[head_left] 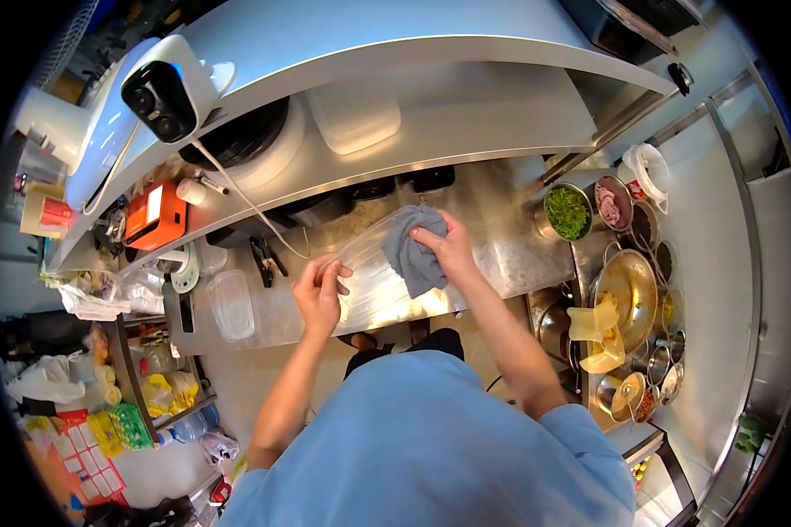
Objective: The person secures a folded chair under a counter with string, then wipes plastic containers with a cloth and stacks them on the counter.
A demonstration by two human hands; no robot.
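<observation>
My right hand (446, 250) is closed around a crumpled grey cloth (416, 255), held over the steel worktop. My left hand (321, 294) has its fingers curled on the near-left edge of a clear plastic container (366, 256). The cloth rests against the container's right side, hiding part of it. Because it is so transparent, I cannot tell whether the container is a tray or a lid. Left of my left hand, another clear plastic container (231, 305) lies on the worktop, near black-handled tongs or pliers (266, 261).
A steel shelf (466, 114) overhangs the back, with a white camera (163, 92) and its cable. A cleaver-like blade (180, 303) lies at left, below an orange device (156, 215). On the right stand a pot of chopped greens (568, 212), a large metal pan (633, 290) and several smaller pots.
</observation>
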